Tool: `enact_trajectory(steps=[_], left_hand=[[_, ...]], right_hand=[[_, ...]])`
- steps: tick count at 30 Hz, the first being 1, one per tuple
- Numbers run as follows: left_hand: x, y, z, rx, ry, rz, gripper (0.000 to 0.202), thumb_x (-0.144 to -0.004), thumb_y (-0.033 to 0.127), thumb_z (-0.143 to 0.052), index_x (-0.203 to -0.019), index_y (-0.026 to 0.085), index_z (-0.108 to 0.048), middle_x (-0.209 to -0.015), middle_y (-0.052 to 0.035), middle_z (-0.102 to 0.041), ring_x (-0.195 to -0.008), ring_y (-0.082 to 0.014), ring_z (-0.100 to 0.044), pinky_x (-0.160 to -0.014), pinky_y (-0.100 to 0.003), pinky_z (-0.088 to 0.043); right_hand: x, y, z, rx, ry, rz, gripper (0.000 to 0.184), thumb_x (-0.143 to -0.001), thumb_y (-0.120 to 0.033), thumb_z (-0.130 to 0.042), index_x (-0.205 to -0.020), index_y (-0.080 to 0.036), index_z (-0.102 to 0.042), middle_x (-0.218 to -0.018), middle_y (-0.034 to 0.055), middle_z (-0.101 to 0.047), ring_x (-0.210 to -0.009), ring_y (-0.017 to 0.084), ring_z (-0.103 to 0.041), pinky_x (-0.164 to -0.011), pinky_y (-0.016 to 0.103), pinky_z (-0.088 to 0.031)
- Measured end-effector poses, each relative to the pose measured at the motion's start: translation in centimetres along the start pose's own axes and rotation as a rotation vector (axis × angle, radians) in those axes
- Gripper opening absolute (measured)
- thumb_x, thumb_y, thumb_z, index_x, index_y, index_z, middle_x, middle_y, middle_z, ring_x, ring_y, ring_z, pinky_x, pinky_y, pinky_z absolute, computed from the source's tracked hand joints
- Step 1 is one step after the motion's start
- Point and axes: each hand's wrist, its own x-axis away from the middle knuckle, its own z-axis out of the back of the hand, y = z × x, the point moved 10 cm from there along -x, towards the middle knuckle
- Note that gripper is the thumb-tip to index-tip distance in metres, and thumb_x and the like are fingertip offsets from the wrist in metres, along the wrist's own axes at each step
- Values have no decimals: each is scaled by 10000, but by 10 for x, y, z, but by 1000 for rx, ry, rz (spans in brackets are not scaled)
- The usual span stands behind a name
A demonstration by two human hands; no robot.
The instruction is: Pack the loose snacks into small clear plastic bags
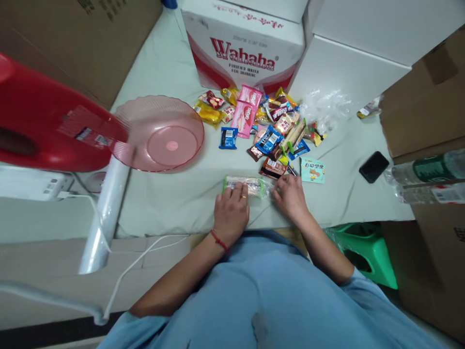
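A wrapped snack packet with bright green ends lies near the table's front edge, in clear plastic. My left hand holds it down from the front, fingers bent over its near side; the thumb is mostly hidden. To the right, my right hand has its fingers drawn together at the loose end of the clear plastic. Just beyond it lie a brown snack packet and a mint-green sachet. Further back is a heap of mixed snacks, with pink wafer packets and a blue packet among them.
A pink ribbed plastic plate sits at the left, beside a large red object and a clear film roll. A Wahaha carton stands behind the snacks. On the right are crumpled plastic, a black phone and bottles.
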Motion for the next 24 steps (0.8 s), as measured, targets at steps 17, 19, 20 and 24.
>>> enact_trajectory(steps=[17, 19, 20, 24], left_hand=[[15, -44, 20, 381, 273, -178, 275, -833, 108, -525, -928, 195, -768, -1097, -92, -808, -1110, -261, -741, -1134, -485, -508], [26, -66, 28, 546, 340, -102, 291, -848, 91, -496, -871, 229, -751, -1038, -32, -819, -1077, -217, -758, -1158, -466, -507], [32, -77, 31, 607, 382, -46, 289, -846, 84, -495, -845, 233, -743, -999, -16, -819, -1062, -206, -763, -1139, -451, -523], [50, -106, 34, 729, 512, 171, 228, -840, 101, -545, -817, 218, -740, -909, -16, -792, -989, -191, -759, -998, -382, -586]], right_hand=[[-31, -151, -44, 157, -250, 488, 354, -1120, -347, -401, -1194, -128, -669, -1231, 172, -635, -1128, 292, -587, -937, 386, -467], [-16, -150, -43, 172, -179, 560, 435, -1094, -470, -471, -1269, -107, -635, -1275, 195, -615, -1193, 330, -528, -993, 437, -452], [-10, -150, -44, 185, -158, 590, 499, -1062, -518, -528, -1321, -98, -607, -1304, 207, -605, -1207, 345, -507, -1002, 458, -447], [-14, -149, -50, 269, -168, 575, 441, -1014, -380, -628, -1375, -132, -576, -1335, 203, -609, -1194, 341, -518, -968, 453, -455]])
